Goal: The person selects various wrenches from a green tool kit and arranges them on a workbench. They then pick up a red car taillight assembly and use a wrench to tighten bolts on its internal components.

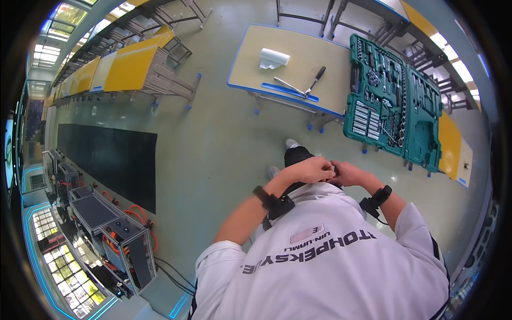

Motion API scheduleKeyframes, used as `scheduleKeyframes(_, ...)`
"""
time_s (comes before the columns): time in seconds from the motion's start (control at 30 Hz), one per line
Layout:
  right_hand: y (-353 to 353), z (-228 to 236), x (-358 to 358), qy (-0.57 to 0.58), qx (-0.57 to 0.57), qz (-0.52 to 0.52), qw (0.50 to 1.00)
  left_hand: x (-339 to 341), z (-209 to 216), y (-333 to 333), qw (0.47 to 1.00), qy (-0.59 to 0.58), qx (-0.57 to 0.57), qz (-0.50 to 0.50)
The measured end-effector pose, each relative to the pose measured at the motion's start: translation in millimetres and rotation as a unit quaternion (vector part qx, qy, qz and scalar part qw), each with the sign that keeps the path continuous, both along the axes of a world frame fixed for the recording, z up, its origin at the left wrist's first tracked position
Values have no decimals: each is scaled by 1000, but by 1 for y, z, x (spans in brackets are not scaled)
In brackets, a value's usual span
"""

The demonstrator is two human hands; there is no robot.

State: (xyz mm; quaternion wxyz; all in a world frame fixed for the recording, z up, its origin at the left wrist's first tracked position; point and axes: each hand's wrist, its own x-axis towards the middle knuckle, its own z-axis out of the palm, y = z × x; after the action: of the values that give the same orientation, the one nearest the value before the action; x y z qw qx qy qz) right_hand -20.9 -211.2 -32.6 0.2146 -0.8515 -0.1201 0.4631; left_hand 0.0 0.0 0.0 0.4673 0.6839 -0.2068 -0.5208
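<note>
Both my hands meet in front of my waist, at the hem of my white shirt (341, 250). My left hand (316, 169) has its fingers curled inward. Close against it is my right hand (349, 174), also with bent fingers. A small dark bit shows between them, but I cannot make out what they hold. Each wrist wears a black strapped device, the left one (274, 202) and the right one (376, 199). Ahead, out of the hands' touch, a ratchet wrench with a black handle (317, 79) and a silver bar lies on a table.
The blue-edged table (250, 58) also bears a white roll (275, 57). A green tool case (394, 101) lies open with sockets and wrenches. Yellow-topped desks (128, 66) line the left. A black mat (112, 160) covers floor near metal-framed equipment (120, 234) with orange cables.
</note>
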Motion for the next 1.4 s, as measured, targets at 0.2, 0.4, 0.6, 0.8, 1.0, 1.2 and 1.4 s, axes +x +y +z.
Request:
scheduleKeyframes(0.2, 31, -55, 154, -198, 66, 19, 978, 6, -73, 140, 887, 160, -46, 430)
scheduleKeyframes(0.4, 84, -114, 273, -390, -37, 261, 882, -257, -183, 268, 471, 234, 235, 818)
scheduleKeyframes(0.6, 68, -182, 294, -296, -77, 406, 861, -451, -175, 136, 118, 370, 207, 898)
scheduleKeyframes(0.8, 180, -219, 281, -226, -83, 526, 816, -453, -260, -51, 367, 370, 323, 790)
scheduleKeyframes(1.0, 416, -199, 161, -207, 5, 608, 766, -418, -315, -138, 589, 252, 305, 705)
scheduleKeyframes(1.2, 553, -174, 53, -196, 30, 669, 716, -534, -324, 5, 393, 339, 225, 825)
scheduleKeyframes(1.4, 713, -204, -90, -171, 75, 778, 600, -660, -243, 120, -151, 117, 28, 981)
